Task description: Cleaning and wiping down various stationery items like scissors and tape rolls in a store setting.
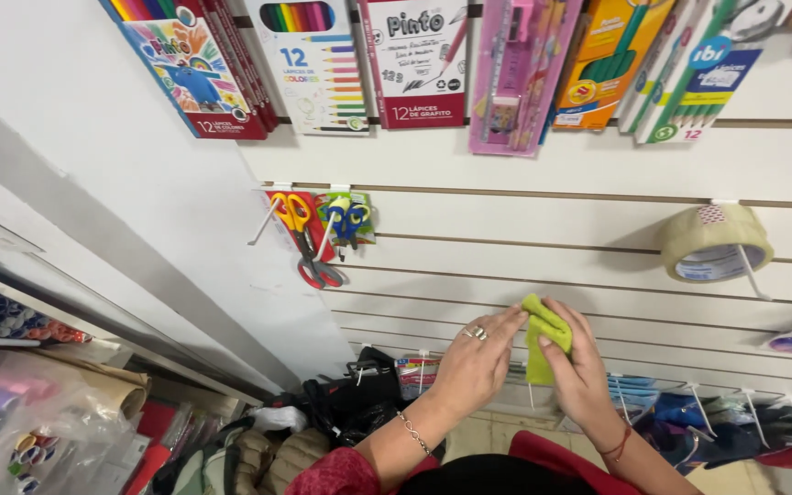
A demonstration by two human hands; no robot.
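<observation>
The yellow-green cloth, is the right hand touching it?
Touching. The head view shows the right hand gripping the yellow-green cloth, fingers wrapped over its folded top edge.

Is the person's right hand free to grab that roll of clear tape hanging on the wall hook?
Probably not straight away: the right hand is pinching a yellow-green cloth together with the left hand. Nothing blocks the way up to the clear tape roll.

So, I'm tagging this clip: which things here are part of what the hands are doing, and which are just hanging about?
In hand:
left hand
right hand
yellow-green cloth, pinched between both hands

Just hanging about:
tape roll on a hook
scissors on hooks
pencil boxes along the top
slatted wall panel
</observation>
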